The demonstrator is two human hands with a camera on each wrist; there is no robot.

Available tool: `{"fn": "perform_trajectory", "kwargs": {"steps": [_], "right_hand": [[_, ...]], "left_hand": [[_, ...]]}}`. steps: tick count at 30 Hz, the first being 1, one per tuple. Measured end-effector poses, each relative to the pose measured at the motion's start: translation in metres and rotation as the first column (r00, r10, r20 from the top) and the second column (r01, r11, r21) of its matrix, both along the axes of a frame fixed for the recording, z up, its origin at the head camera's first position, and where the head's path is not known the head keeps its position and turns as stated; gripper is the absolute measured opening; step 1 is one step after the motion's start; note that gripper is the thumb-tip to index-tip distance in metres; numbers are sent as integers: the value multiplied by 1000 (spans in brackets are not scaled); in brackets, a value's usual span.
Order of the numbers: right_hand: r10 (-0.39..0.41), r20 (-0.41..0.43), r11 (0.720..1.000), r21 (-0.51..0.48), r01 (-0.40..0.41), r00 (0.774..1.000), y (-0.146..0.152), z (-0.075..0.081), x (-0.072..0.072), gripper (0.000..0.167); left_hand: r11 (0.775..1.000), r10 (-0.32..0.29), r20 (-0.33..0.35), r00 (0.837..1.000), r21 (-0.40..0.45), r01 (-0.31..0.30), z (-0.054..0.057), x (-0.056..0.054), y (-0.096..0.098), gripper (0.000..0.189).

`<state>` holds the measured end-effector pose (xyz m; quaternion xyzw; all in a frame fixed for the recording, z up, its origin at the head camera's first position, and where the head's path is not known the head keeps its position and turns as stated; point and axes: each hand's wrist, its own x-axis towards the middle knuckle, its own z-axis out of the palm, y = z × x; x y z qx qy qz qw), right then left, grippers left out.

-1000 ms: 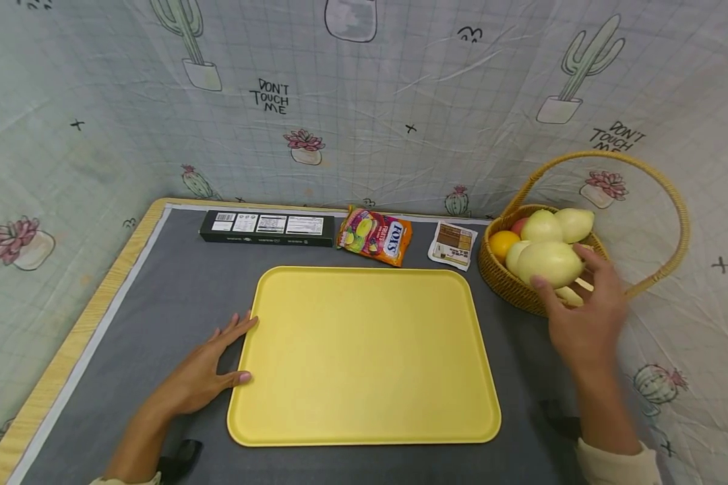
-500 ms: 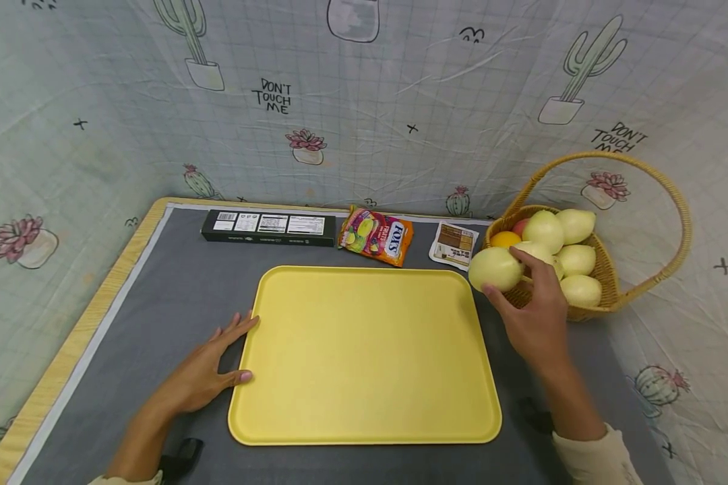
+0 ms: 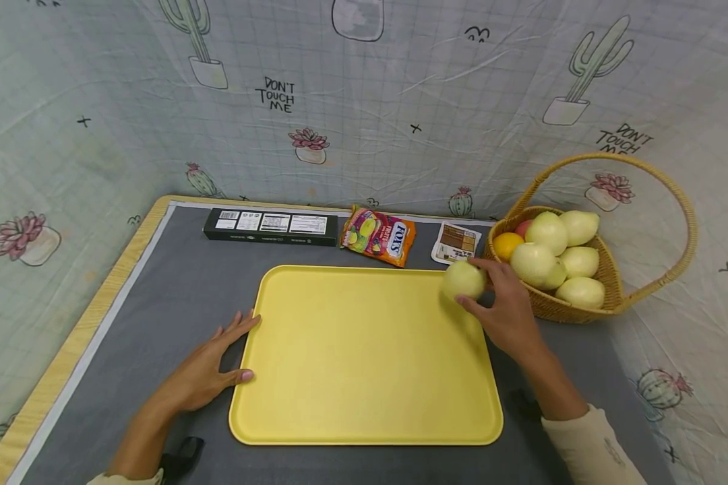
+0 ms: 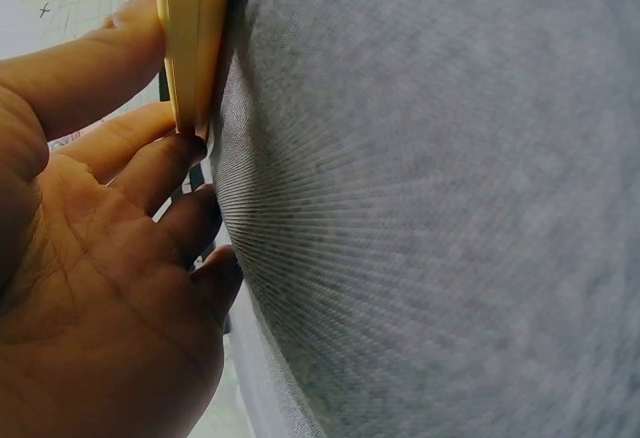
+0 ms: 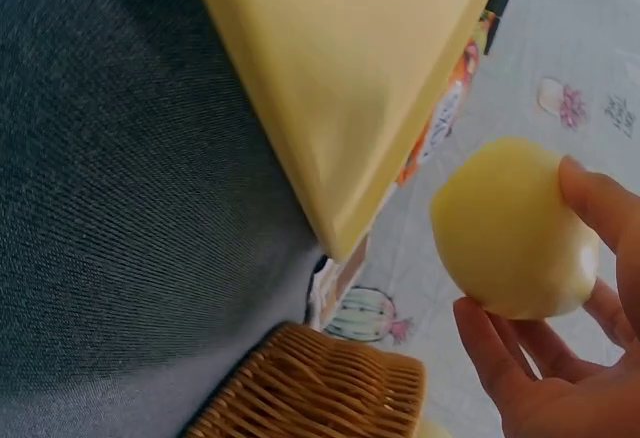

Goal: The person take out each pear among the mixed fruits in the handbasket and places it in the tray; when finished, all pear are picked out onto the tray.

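Note:
In the head view my right hand (image 3: pixel 505 311) holds a round, pale yellow-green fruit (image 3: pixel 463 280) by its fingertips and thumb. The right wrist view shows that fruit (image 5: pixel 510 228) raised above the level of the tray. It is over the far right corner of a yellow tray (image 3: pixel 364 357), which has nothing on it. At the tray's left rim lies my left hand (image 3: pixel 203 370), its fingers spread and touching the edge. The left wrist view has the thumb and fingertips against the tray edge (image 4: pixel 190 48), several fingertips on the grey cloth.
A wicker basket (image 3: pixel 613 286) with a tall handle stands right of the tray, holding several pale fruits (image 3: pixel 548 232), an orange (image 3: pixel 507 246) and something red. Behind the tray lie a dark box (image 3: pixel 269 226), a candy bag (image 3: pixel 377 236) and a small packet (image 3: pixel 455 242). Printed cloth hangs behind.
My right hand has lifted the pale fruit out of the basket and carried it left, over the tray's far right corner. The left hand has stayed at the left rim.

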<state>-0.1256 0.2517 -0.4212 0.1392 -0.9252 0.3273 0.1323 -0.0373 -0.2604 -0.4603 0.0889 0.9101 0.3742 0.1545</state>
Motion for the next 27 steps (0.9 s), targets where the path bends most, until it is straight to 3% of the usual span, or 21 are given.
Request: {"fn": "perform_trajectory", "kwargs": {"steps": [15,27], "right_hand": [[29,99,992,119,-40,995,0,-17,-14,75],[34,110,985,167,-52,993,-3,-13,-18,82]], "left_hand": [[1000,-5,7,1000,2,5,2,-1,2,103],[1000,5,4,1000,20,-5,1,0,1,104]]}}
